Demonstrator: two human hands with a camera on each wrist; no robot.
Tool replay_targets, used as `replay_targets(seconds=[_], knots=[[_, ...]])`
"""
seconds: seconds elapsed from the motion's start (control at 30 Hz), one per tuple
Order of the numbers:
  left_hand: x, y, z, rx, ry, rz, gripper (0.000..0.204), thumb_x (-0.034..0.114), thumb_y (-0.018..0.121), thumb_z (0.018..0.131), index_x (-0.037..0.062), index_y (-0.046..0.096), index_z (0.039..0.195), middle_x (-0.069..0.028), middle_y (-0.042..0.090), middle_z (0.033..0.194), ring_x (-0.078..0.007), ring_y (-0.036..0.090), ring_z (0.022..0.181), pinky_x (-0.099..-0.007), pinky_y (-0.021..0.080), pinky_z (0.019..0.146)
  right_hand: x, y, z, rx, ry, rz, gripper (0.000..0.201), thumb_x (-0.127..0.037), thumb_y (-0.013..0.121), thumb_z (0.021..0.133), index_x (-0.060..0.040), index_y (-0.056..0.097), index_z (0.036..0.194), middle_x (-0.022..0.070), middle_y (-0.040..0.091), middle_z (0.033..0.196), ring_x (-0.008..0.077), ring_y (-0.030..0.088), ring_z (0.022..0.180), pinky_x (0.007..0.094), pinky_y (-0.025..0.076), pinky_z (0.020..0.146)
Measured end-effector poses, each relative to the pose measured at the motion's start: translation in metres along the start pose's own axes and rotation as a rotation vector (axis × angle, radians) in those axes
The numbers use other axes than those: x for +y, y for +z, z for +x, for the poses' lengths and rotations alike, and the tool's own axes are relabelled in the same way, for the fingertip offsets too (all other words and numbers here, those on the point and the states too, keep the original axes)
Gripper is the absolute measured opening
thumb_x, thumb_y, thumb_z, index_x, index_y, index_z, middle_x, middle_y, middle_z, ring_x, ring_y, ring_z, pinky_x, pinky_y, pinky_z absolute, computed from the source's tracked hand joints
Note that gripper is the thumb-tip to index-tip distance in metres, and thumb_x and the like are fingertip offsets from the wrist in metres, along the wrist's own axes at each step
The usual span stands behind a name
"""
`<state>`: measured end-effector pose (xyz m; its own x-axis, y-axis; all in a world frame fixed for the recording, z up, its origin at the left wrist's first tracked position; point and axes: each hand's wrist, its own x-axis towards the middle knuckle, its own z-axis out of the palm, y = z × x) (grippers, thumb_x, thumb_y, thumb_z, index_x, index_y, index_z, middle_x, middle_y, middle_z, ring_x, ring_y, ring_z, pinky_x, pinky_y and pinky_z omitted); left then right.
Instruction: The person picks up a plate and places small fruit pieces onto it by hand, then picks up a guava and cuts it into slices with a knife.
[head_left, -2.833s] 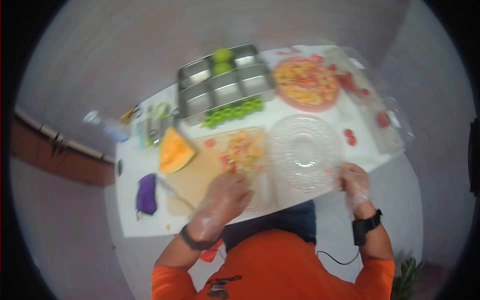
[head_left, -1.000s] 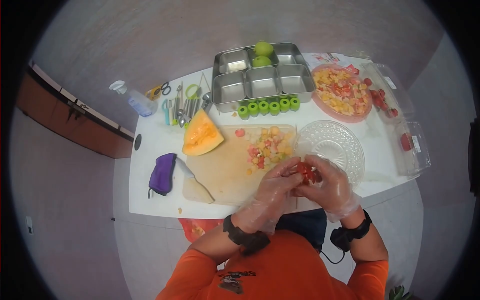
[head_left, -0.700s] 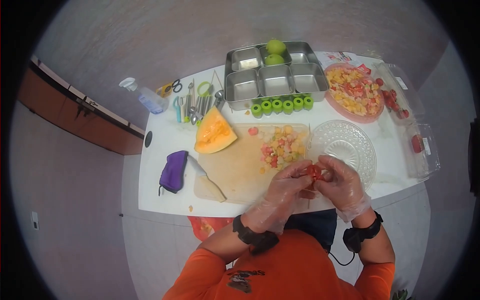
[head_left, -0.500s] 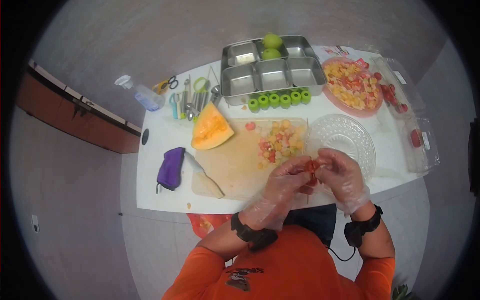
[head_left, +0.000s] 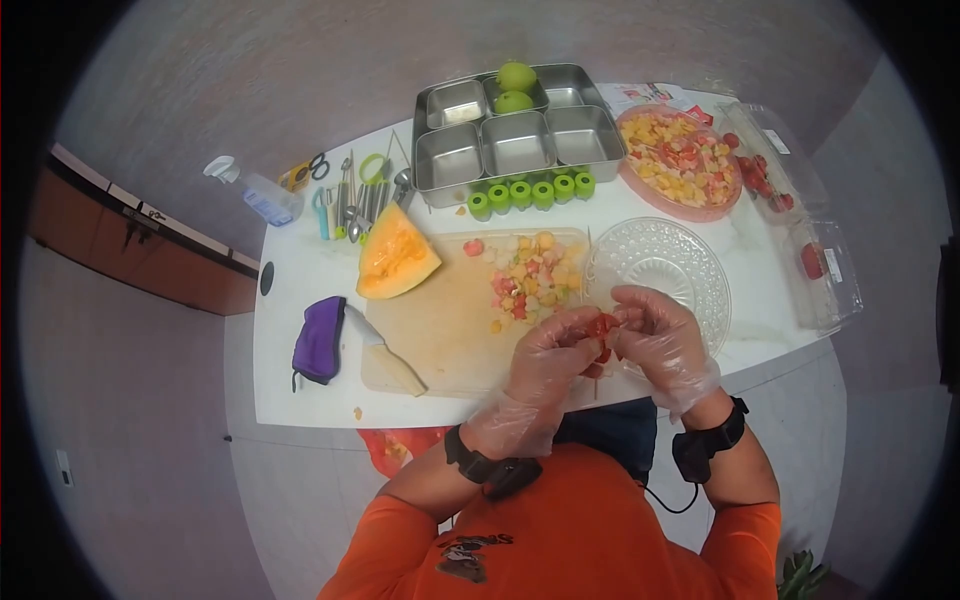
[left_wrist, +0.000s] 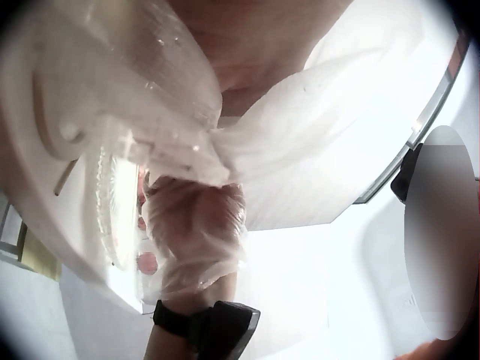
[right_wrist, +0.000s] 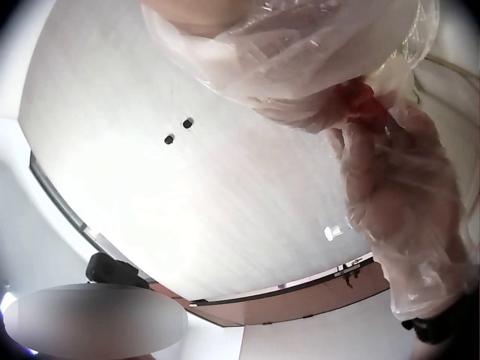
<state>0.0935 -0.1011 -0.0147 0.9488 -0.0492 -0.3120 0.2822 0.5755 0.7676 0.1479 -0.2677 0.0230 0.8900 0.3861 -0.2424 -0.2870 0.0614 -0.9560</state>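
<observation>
White table (head_left: 310, 270); red fruit (head_left: 602, 328) in pinching grip of left hand (head_left: 540, 375) and right hand (head_left: 668, 350)

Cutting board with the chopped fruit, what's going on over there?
A person in an orange shirt and clear plastic gloves is working on a piece of red fruit, the left hand and right hand both pinching it. Small red, yellow and pale fruit pieces lie on the pale rectangular cutting board, with an orange melon wedge at its far left corner. The knife with a wooden handle is set down at the board's left edge.
</observation>
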Motion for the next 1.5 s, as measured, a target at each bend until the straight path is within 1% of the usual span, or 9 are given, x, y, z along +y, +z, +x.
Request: replay_targets(seconds=[0.17,0.27,0.53,0.63,0.83,1.27,1.33,1.47,1.5], knots=[[0.000,0.004,0.000,0.008,0.008,0.048,0.036,0.000,0.065,0.090,0.0060,0.060,0.126,-0.0073,0.069,0.108,-0.0173,0.068,0.089,-0.0305,0.057,0.072,0.003,0.004,0.003,0.046,-0.043,-0.091,0.045,0.011,0.066,0.083,0.0022,0.057,0.126,0.0070,0.063,0.098,0.0141,0.063,0.085,0.0255,0.054,0.075],[0.001,0.006,-0.001,0.029,-0.016,0.016,0.036,0.000,0.065,0.090,0.0063,0.060,0.125,-0.0070,0.069,0.108,-0.0177,0.068,0.089,-0.0309,0.057,0.071,0.004,0.003,0.003,0.064,-0.010,-0.005,0.044,0.008,0.068,0.082,0.0022,0.059,0.125,0.0063,0.063,0.097,0.0115,0.063,0.083,0.0239,0.053,0.074],[0.003,0.002,0.001,0.014,-0.048,-0.059,0.031,0.004,0.066,0.091,0.0061,0.061,0.122,-0.0083,0.069,0.105,-0.0214,0.069,0.088,-0.0326,0.056,0.068,0.001,0.005,-0.001,0.053,-0.016,0.218,0.041,0.008,0.064,0.083,0.0028,0.057,0.123,0.0086,0.063,0.097,0.0148,0.062,0.082,0.0271,0.052,0.071],[0.003,0.003,0.000,0.030,-0.033,-0.080,0.030,0.004,0.067,0.090,0.0064,0.061,0.120,-0.0081,0.069,0.103,-0.0209,0.069,0.087,-0.0332,0.056,0.067,-0.001,0.003,0.001,0.067,0.058,0.235,0.045,0.007,0.066,0.083,0.0045,0.055,0.126,0.0090,0.064,0.098,0.0145,0.063,0.086,0.0259,0.053,0.075],[0.006,0.004,-0.001,0.071,-0.041,-0.096,0.031,0.003,0.066,0.090,0.0059,0.061,0.120,-0.0081,0.068,0.104,-0.0199,0.068,0.087,-0.0338,0.056,0.065,0.000,0.004,0.000,0.079,0.063,0.299,0.045,0.006,0.065,0.084,0.0050,0.054,0.127,0.0111,0.066,0.099,0.0153,0.063,0.084,0.0259,0.052,0.073],[0.002,0.002,-0.001,0.013,-0.031,-0.052,0.040,0.000,0.067,0.088,0.0054,0.058,0.126,-0.0076,0.069,0.107,-0.0198,0.069,0.089,-0.0301,0.056,0.067,0.007,0.007,-0.004,0.083,-0.025,0.187,0.043,0.006,0.065,0.085,0.0050,0.054,0.127,0.0101,0.066,0.100,0.0139,0.063,0.086,0.0267,0.052,0.075],[0.002,0.004,-0.001,-0.002,-0.008,-0.012,0.040,-0.001,0.068,0.087,0.0033,0.058,0.126,-0.0078,0.069,0.102,-0.0159,0.067,0.085,-0.0269,0.056,0.066,0.008,0.007,-0.004,0.083,-0.037,0.145,0.043,0.006,0.065,0.085,0.0047,0.054,0.127,0.0094,0.066,0.099,0.0134,0.063,0.086,0.0264,0.052,0.077],[0.005,0.005,-0.002,-0.010,-0.040,-0.028,0.039,0.000,0.068,0.087,0.0034,0.058,0.125,-0.0070,0.069,0.100,-0.0152,0.067,0.085,-0.0262,0.055,0.065,0.006,0.005,-0.003,0.084,0.012,0.183,0.043,0.005,0.065,0.085,0.0045,0.054,0.127,0.0092,0.066,0.099,0.0139,0.063,0.086,0.0260,0.052,0.076],[0.005,0.004,-0.002,-0.003,-0.052,-0.044,0.038,0.000,0.069,0.087,0.0047,0.059,0.123,-0.0069,0.069,0.102,-0.0168,0.067,0.086,-0.0285,0.055,0.066,0.004,0.005,-0.004,0.087,0.038,0.233,0.043,0.005,0.065,0.085,0.0045,0.054,0.127,0.0093,0.065,0.099,0.0145,0.063,0.086,0.0259,0.052,0.075]])
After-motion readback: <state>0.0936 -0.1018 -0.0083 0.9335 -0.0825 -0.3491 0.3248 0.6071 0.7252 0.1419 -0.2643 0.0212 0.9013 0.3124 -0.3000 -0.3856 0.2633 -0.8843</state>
